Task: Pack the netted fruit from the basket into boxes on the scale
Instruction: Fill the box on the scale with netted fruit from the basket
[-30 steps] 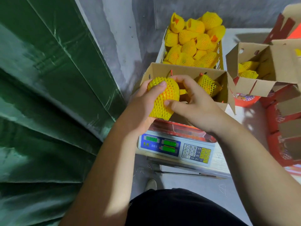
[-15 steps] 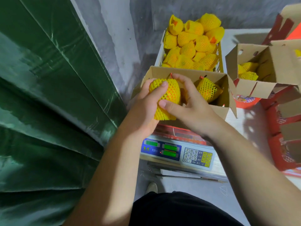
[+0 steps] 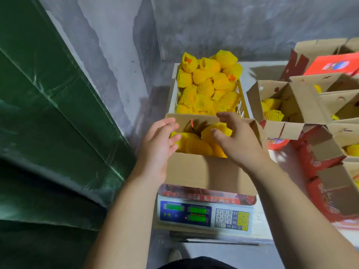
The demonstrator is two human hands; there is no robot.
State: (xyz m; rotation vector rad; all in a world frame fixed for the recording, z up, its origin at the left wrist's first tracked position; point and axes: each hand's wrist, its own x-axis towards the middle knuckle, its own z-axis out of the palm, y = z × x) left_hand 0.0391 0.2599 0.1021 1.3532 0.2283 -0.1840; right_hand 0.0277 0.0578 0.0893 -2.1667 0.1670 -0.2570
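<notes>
Neither grip held anything: from the head view, the left hand hovered with relaxed, slightly spread fingers at the left rim of the box, and the right hand was spread, fingers apart, over its right half, empty too. That open cardboard box stood on the scale, whose green readouts were lit but too blurred to read. Inside it lay several netted fruit, packed close together below both palms. Just behind the box, the basket was heaped with more netted fruit, some piled above its rim. To the right, other boxes on the table already held some fruit. As a judgement, the risk ahead lay in that heap: a reach over the box's far wall could knock a top fruit loose, and any hand resting on the box would likely falsify the weight shown.
</notes>
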